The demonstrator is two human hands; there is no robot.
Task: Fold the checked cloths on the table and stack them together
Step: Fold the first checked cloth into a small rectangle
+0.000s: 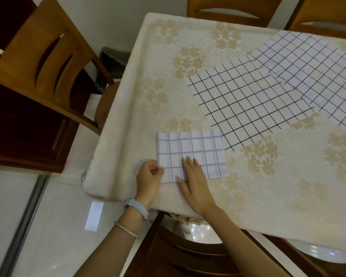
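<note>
Worktop: the worktop has a cream flower-patterned cover. 3 checked cloths lie on it, as far as I can count.
Folded checked cloth: the folded checked cloth is a small rectangle with pale blue-grey lines. It sits at the near left, close to the worktop's near edge, where both hands can easily reach it.
Left hand: the left hand pinches the cloth's near-left corner between thumb and curled fingers. Judged purpose: to pin the layers so the edges line up.
Right hand: the right hand lies flat, fingers straight and together, palm down on the near half of the cloth. Judged purpose: to press the crease and smooth the layers.
Hands, relation: they are close together but not touching, and both are on the same cloth.
Black-grid cloth: the black-grid cloth is spread flat at the centre. Its near corner touches or slips under the far-right corner of the folded cloth; I cannot tell which.
Blue-grid cloth: the blue-grid cloth is spread at the far right and overlaps the black-grid cloth's far edge. Whether it is 1 sheet or 2 overlapped, I cannot tell.
Progress, judged: 1 cloth is folded or nearly so, at least 2 are unfolded, and no stack has been started.
Next, judged: the folded piece suits as the stack base, with the black-grid cloth the nearest to take up.
Surroundings: a wooden chair stands at the left.
</note>
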